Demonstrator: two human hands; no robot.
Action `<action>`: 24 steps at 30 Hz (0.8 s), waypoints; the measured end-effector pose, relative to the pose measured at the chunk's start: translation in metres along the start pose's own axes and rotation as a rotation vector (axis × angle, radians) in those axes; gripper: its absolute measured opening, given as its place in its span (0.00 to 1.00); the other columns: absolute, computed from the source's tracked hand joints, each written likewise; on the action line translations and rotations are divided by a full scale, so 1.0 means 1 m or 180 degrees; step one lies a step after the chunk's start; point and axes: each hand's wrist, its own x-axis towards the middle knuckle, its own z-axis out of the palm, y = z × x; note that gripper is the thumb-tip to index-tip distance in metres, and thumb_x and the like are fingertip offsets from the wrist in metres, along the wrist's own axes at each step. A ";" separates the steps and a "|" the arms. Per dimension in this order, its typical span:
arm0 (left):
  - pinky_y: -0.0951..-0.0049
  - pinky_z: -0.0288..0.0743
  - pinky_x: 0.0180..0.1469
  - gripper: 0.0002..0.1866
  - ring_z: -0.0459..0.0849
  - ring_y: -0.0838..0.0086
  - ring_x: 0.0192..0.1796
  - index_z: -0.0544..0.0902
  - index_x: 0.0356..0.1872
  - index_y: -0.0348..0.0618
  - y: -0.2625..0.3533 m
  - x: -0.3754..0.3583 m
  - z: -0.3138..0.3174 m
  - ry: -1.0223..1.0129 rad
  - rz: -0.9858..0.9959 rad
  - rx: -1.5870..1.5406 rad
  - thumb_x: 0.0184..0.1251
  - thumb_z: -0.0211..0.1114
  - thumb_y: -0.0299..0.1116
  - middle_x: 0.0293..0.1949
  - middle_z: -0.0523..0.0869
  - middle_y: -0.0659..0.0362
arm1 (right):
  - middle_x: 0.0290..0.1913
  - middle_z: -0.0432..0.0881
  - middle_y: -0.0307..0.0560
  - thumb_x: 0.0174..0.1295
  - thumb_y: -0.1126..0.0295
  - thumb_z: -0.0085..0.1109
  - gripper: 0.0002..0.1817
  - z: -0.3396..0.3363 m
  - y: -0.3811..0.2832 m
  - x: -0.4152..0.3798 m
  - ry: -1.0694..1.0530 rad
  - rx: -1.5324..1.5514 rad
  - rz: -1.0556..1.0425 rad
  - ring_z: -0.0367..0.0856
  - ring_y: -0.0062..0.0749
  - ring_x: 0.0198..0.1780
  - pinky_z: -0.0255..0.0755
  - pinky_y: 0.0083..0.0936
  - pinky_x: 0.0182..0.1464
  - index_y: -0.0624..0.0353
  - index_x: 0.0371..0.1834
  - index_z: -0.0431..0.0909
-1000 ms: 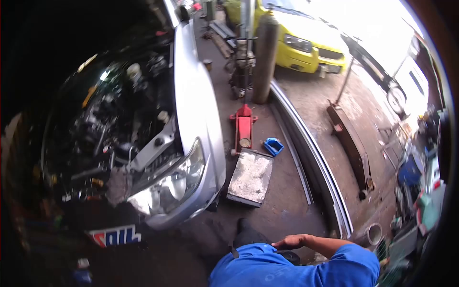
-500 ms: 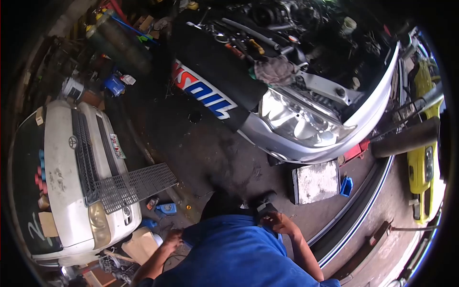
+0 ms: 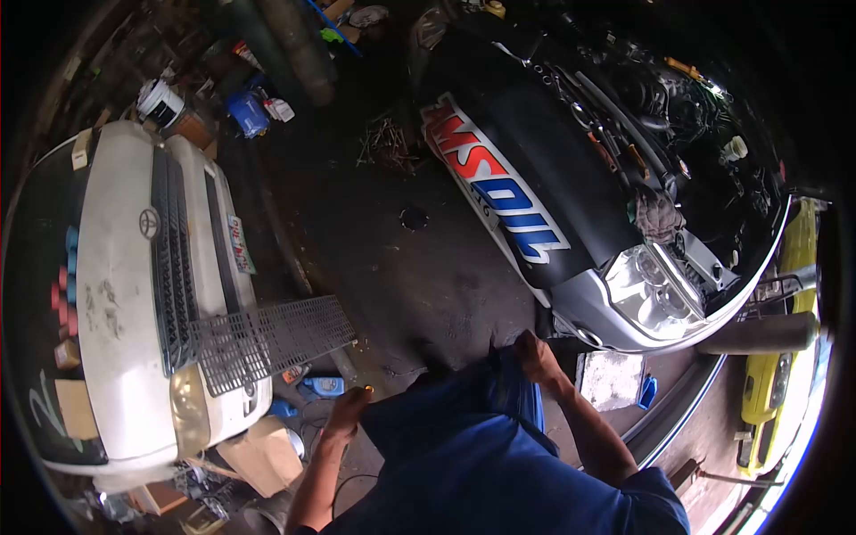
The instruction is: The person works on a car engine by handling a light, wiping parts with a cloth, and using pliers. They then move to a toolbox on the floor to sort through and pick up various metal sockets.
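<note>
I wear a blue shirt point(image 3: 464, 437), its lower front stretched out wide ahead of my body. My left hand point(image 3: 349, 414) is closed on the shirt's left edge. A small yellow ring on the floor appears just past its fingertips in this view. On the other side my right hand point(image 3: 537, 359) pinches a raised, folded part of the shirt, close to the silver car's front corner. The folds of cloth hide some of my fingers.
A silver car point(image 3: 580, 308) with its engine exposed stands right, a black fender cover point(image 3: 535, 152) over its side. At left is a white van point(image 3: 116, 294) with a plastic grate point(image 3: 294, 343) against its bumper. Blue bottles point(image 3: 323, 386) and cardboard point(image 3: 265, 455) lie nearby.
Both hands have risen forward, drawing the shirt front up and outward. The view has turned, so the silver car sits further right.
</note>
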 end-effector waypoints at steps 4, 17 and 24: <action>0.80 0.62 0.16 0.14 0.71 0.82 0.16 0.75 0.31 0.54 0.000 0.030 -0.065 0.0878 -0.0992 -0.1105 0.78 0.64 0.42 0.20 0.71 0.69 | 0.42 0.83 0.57 0.70 0.68 0.54 0.11 0.103 0.095 0.067 -0.1014 -0.0317 -0.0648 0.86 0.55 0.44 0.78 0.43 0.43 0.56 0.52 0.80; 0.71 0.83 0.42 0.13 0.88 0.73 0.41 0.82 0.52 0.40 0.151 0.185 -0.080 -0.0677 -0.1051 0.0937 0.76 0.64 0.38 0.41 0.88 0.57 | 0.50 0.87 0.58 0.72 0.48 0.55 0.22 -0.056 -0.090 0.358 -0.0957 -0.0415 0.0836 0.85 0.56 0.56 0.77 0.48 0.59 0.54 0.56 0.81; 0.70 0.83 0.46 0.14 0.87 0.74 0.44 0.82 0.54 0.39 0.278 0.329 -0.063 -0.0789 -0.0883 0.1490 0.75 0.66 0.35 0.43 0.88 0.58 | 0.41 0.86 0.57 0.76 0.51 0.51 0.21 -0.102 -0.105 0.487 -0.0555 -0.0525 -0.0573 0.85 0.57 0.54 0.77 0.50 0.58 0.59 0.53 0.77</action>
